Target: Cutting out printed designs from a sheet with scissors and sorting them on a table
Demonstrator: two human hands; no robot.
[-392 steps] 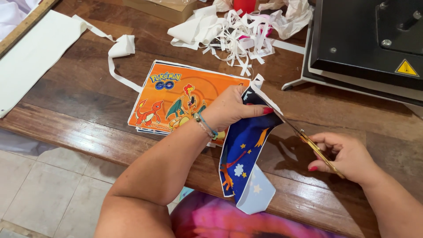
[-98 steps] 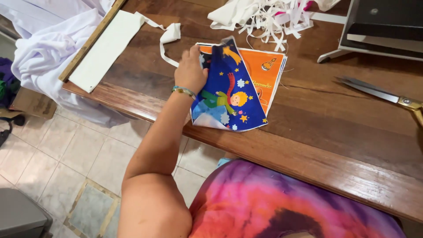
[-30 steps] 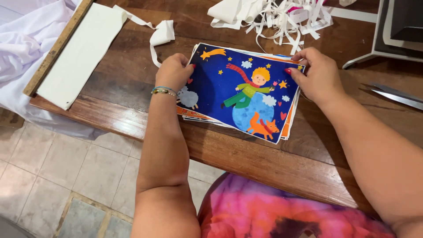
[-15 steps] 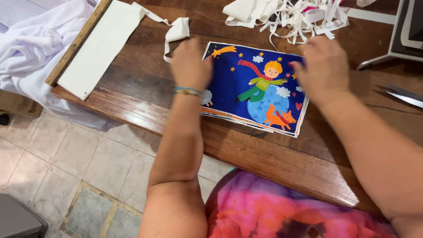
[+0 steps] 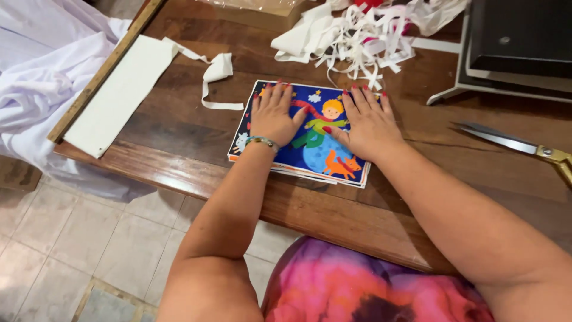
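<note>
Near the wooden table's (image 5: pixel 179 125) front edge, my left hand (image 5: pixel 273 115) and right hand (image 5: pixel 368 122) press flat, fingers spread, gripping nothing, holding the blue cartoon print (image 5: pixel 301 149) stack flat and squared; scissors (image 5: pixel 512 144) lie at three o'clock.

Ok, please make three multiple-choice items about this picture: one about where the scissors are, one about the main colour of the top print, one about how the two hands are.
1. Where do the scissors lie?
A. On the table, on the person's right
B. On the floor tiles
C. Under the white strips

2. What is the main background colour of the top print?
A. Green
B. Dark blue
C. Grey

3. How are the left hand and right hand?
A. Both lifted off the table
B. One grips the scissors
C. Both flat on the print, fingers spread

Answers: 1 A, they rest on the wooden table apart from both hands; 2 B, blue fills its field; 3 C, both palms press down on it.
</note>
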